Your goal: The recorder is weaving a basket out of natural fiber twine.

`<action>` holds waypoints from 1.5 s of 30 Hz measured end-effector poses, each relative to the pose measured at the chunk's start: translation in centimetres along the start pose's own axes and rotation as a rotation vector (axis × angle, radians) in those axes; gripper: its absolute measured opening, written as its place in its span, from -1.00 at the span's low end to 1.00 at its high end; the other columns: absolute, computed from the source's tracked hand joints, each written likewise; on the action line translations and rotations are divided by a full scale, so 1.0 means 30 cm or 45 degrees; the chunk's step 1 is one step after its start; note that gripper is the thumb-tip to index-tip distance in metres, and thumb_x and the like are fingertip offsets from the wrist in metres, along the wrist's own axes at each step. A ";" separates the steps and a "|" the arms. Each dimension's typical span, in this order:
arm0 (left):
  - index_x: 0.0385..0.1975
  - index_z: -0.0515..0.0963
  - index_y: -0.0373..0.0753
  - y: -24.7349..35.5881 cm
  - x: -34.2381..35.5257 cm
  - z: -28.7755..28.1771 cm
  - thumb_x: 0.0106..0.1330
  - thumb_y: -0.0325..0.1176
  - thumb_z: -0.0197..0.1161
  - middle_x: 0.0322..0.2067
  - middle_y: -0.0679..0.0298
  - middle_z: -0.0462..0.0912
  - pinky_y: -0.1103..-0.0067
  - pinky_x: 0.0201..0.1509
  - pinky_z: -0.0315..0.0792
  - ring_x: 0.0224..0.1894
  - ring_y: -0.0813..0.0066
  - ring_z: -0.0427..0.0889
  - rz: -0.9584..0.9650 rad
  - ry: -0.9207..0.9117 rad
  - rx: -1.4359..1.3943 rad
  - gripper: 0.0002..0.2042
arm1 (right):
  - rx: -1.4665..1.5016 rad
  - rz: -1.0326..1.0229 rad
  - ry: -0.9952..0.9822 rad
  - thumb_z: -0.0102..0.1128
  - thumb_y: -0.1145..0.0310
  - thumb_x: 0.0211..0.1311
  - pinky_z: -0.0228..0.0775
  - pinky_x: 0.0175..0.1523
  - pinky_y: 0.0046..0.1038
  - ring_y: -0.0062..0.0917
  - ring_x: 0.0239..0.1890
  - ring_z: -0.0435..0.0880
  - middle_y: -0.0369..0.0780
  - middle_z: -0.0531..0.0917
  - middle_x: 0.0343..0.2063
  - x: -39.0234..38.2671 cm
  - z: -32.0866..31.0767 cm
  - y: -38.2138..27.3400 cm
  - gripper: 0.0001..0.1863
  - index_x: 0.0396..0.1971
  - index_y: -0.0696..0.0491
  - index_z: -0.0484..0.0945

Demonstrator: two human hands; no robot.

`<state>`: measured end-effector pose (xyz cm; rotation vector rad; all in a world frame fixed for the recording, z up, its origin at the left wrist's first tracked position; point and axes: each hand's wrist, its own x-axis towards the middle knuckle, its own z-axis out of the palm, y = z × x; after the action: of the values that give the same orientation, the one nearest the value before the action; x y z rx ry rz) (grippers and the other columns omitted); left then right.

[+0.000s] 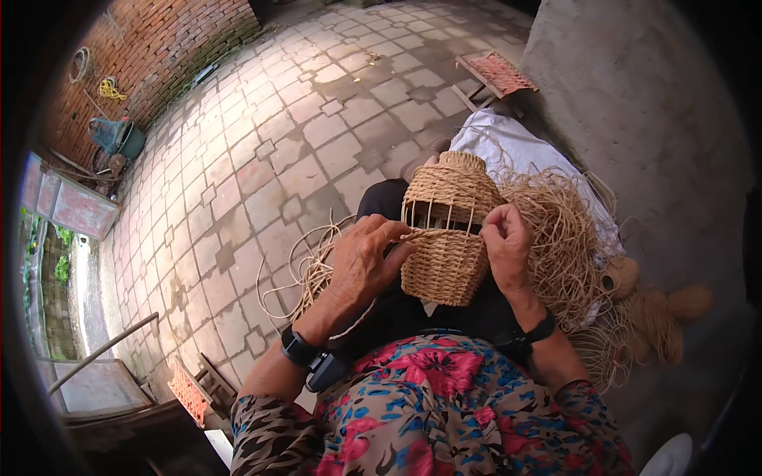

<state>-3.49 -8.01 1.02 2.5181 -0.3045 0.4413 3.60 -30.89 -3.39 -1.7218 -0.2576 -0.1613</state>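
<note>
Wide paved courtyard, left hand pinching woven basket at left edge, right hand pinching right edge

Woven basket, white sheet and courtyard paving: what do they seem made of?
Woven basket: matte tan plant-fibre or paper cord, it seems; rope-like strands show in the weave.
White sheet: plain cloth or woven plastic, unclear which; it drapes loosely.
Courtyard paving: probably stone or concrete, dull and blotchy, given the blocky units and joints.
</note>
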 end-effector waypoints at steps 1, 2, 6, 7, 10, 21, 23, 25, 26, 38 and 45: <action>-0.29 0.59 -0.20 -0.012 -0.001 0.019 0.11 -0.39 0.32 -0.38 0.19 0.58 0.35 -0.26 0.46 -0.32 0.14 0.58 -0.059 -0.048 -0.068 -0.83 | 0.006 -0.011 -0.005 0.06 0.63 0.15 0.25 -0.45 -0.68 -0.82 -0.55 0.35 -0.41 0.41 -0.59 -0.003 -0.004 0.004 -0.93 -0.44 0.13 0.42; -0.29 0.59 -0.20 -0.021 0.000 0.031 0.12 -0.40 0.30 -0.40 0.19 0.57 0.36 -0.29 0.45 -0.34 0.14 0.56 -0.118 -0.096 -0.135 -0.84 | 0.013 -0.022 -0.011 0.06 0.63 0.15 0.25 -0.45 -0.68 -0.82 -0.54 0.35 -0.41 0.41 -0.59 -0.005 -0.008 0.004 -0.93 -0.44 0.13 0.42; -0.31 0.59 -0.18 -0.035 0.018 0.022 0.14 -0.42 0.28 -0.48 0.19 0.52 0.36 -0.35 0.43 -0.38 0.16 0.54 0.051 0.007 -0.042 -0.87 | -0.049 -0.067 -0.002 0.05 0.63 0.15 0.25 -0.44 -0.68 -0.82 -0.54 0.35 -0.41 0.42 -0.58 -0.018 -0.019 -0.008 -0.93 -0.43 0.13 0.42; -0.32 0.59 -0.18 -0.016 0.026 0.006 0.13 -0.42 0.28 -0.51 0.21 0.50 0.36 -0.37 0.41 -0.40 0.18 0.53 0.090 0.119 0.022 -0.87 | -0.054 -0.074 0.000 0.05 0.63 0.15 0.25 -0.44 -0.68 -0.81 -0.54 0.36 -0.42 0.42 -0.58 -0.021 -0.024 -0.010 -0.93 -0.43 0.13 0.42; -0.34 0.58 -0.16 0.020 0.024 -0.001 0.11 -0.42 0.29 -0.54 0.24 0.45 0.36 -0.39 0.39 -0.43 0.23 0.51 0.204 0.183 0.085 -0.88 | -0.034 -0.075 0.000 0.05 0.63 0.15 0.25 -0.43 -0.68 -0.81 -0.53 0.36 -0.42 0.42 -0.58 -0.026 -0.024 -0.021 -0.93 -0.43 0.14 0.42; -0.32 0.56 -0.18 0.077 -0.090 0.036 0.18 -0.32 0.29 -0.45 0.32 0.55 0.46 -0.43 0.37 -0.47 0.45 0.48 -0.205 -0.202 -0.372 -0.86 | -0.065 -0.081 -0.036 0.06 0.62 0.13 0.24 -0.45 -0.67 -0.81 -0.55 0.34 -0.42 0.40 -0.59 -0.027 -0.042 -0.010 -0.94 -0.45 0.14 0.41; -0.26 0.55 -0.19 0.065 -0.113 0.031 0.24 -0.28 0.28 -0.40 0.33 0.60 0.51 -0.44 0.36 -0.49 0.56 0.46 -0.553 -0.413 -0.830 -0.83 | -0.007 -0.101 -0.026 0.06 0.62 0.12 0.24 -0.46 -0.67 -0.81 -0.55 0.34 -0.42 0.40 -0.59 -0.025 -0.045 0.003 -0.94 -0.45 0.14 0.41; -0.07 0.45 -0.21 0.043 -0.109 0.028 0.31 -0.19 0.24 -0.30 0.31 0.63 0.65 -0.43 0.34 -0.50 0.73 0.41 -1.284 -0.253 -1.782 -0.69 | -0.025 -0.115 -0.042 0.04 0.62 0.13 0.24 -0.46 -0.67 -0.81 -0.55 0.34 -0.42 0.40 -0.59 -0.022 -0.042 -0.010 -0.94 -0.45 0.14 0.41; 0.06 0.34 -0.22 0.027 -0.106 0.039 0.31 -0.18 0.24 -0.28 0.32 0.63 0.73 -0.39 0.34 -0.50 0.78 0.40 -1.317 -0.146 -1.984 -0.58 | -0.030 -0.094 -0.051 0.04 0.63 0.13 0.24 -0.46 -0.67 -0.81 -0.56 0.34 -0.41 0.40 -0.60 -0.026 -0.039 -0.018 -0.94 -0.45 0.14 0.41; -0.23 0.60 -0.21 -0.084 -0.115 0.035 0.14 -0.39 0.28 0.07 0.10 0.50 0.32 0.13 0.25 0.05 0.13 0.47 -0.160 0.423 0.384 -0.80 | -0.085 -0.150 -0.048 0.04 0.62 0.13 0.22 -0.49 -0.66 -0.80 -0.58 0.32 -0.41 0.39 -0.61 -0.027 -0.042 -0.022 -0.93 -0.45 0.13 0.40; -0.25 0.59 -0.19 -0.031 -0.091 0.092 0.33 -0.13 0.12 -0.43 0.27 0.59 0.36 -0.21 0.31 -0.37 0.21 0.53 -0.272 0.036 0.055 -0.74 | -0.054 -0.116 -0.062 0.04 0.62 0.15 0.22 -0.48 -0.65 -0.80 -0.57 0.31 -0.41 0.38 -0.61 -0.030 -0.042 -0.025 -0.93 -0.45 0.12 0.40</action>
<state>-5.05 -8.47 -2.63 2.5490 -0.0139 0.4013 2.58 -32.09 -2.71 -1.7585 -0.3716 -0.1927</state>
